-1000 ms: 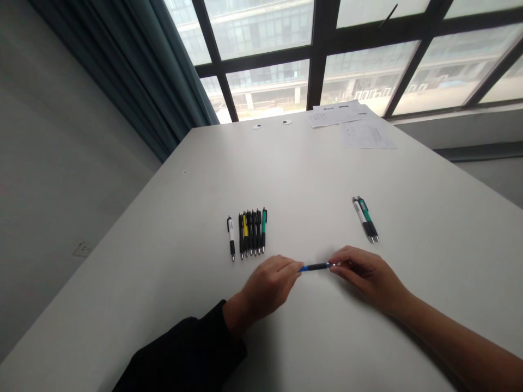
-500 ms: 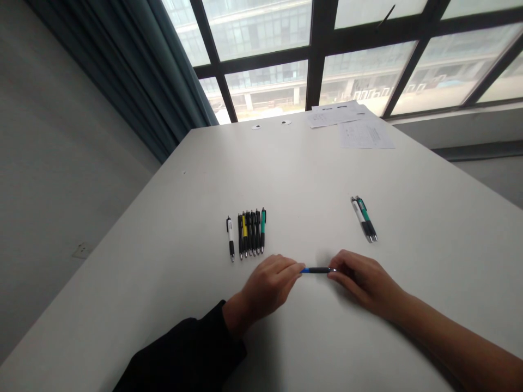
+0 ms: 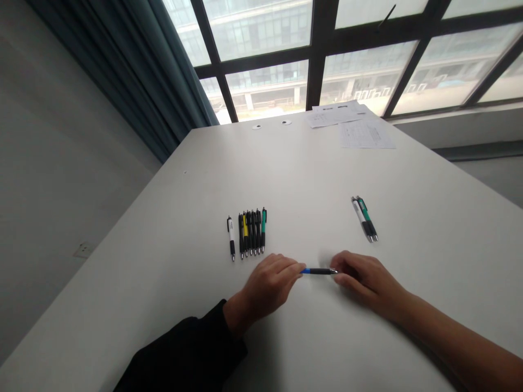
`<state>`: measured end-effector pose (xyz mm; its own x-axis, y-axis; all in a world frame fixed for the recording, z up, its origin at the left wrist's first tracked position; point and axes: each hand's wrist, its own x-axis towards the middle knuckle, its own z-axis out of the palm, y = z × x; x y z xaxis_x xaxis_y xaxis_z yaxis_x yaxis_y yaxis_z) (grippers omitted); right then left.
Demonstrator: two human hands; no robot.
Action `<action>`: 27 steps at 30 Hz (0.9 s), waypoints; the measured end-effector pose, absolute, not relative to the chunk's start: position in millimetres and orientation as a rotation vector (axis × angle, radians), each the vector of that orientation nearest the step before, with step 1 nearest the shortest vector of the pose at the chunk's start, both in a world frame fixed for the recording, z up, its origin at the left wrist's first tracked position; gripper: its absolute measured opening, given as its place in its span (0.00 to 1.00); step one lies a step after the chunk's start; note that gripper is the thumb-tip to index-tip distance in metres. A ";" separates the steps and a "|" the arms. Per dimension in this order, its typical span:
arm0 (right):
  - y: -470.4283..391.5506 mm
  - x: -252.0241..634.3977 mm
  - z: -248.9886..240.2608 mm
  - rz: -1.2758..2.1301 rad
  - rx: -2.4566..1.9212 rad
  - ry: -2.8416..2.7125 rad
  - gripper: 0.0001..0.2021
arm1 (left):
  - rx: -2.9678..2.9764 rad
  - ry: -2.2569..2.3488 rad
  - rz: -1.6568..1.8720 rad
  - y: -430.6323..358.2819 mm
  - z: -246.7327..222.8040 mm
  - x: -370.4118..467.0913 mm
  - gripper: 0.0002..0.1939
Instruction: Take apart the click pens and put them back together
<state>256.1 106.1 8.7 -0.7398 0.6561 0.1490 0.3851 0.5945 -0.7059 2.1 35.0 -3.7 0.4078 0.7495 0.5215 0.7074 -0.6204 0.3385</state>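
My left hand (image 3: 272, 280) is closed around the rear of a pen (image 3: 321, 270) with a blue barrel and black grip. The pen lies roughly level, its silver tip pointing right. At that tip, my right hand (image 3: 363, 277) has thumb and forefinger loosely pinched, with slight blur around the fingertips; the other fingers are curled. Beyond my left hand, several black pens (image 3: 253, 233), a yellow pen (image 3: 245, 224) and a green pen (image 3: 263, 228) form a row. A white pen (image 3: 231, 238) sits just left of them.
A white pen (image 3: 360, 215) and a green pen (image 3: 366, 215) lie side by side at the right. Printed papers (image 3: 368, 134) and two small white ovals (image 3: 286, 123) are at the far end of the white table (image 3: 163, 245), by the window.
My right hand has shifted slightly to the right along the pen's tip, and its finger and thumb look looser. My left hand and the pens on the table stay as they were.
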 end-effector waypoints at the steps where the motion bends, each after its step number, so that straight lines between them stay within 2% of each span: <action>1: 106.1 255.8 8.5 0.922 -0.831 -2.447 0.14 | 2.579 1.333 1.014 35.1 -3.6 2.2 0.07; 5: 105.9 253.0 5.8 0.836 -0.814 -2.542 0.20 | 2.598 1.289 1.022 34.9 -2.1 2.2 0.08; 8: 105.7 252.3 5.2 0.909 -0.871 -2.503 0.24 | 2.618 1.283 1.077 34.4 -0.1 2.5 0.07; 14: 103.6 254.0 9.6 0.949 -0.907 -2.451 0.18 | 2.606 1.326 1.058 32.8 0.0 3.7 0.05; 18: 102.4 251.9 12.0 1.013 -0.939 -2.526 0.19 | 2.623 1.314 1.098 33.8 0.1 1.9 0.04; 22: 99.8 249.4 20.3 1.451 -0.965 -2.360 0.18 | 2.601 1.273 1.252 38.5 6.2 -2.4 0.07; 27: 93.7 244.2 18.6 2.173 -0.777 -1.763 0.15 | 2.384 1.307 1.387 50.2 12.6 -0.5 0.10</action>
<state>244.2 93.7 18.6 -0.8307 0.4967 -0.2514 0.1436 -0.2451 -0.9588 -0.5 50.2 12.6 0.2218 0.7080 0.6705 0.6272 -0.6301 0.4578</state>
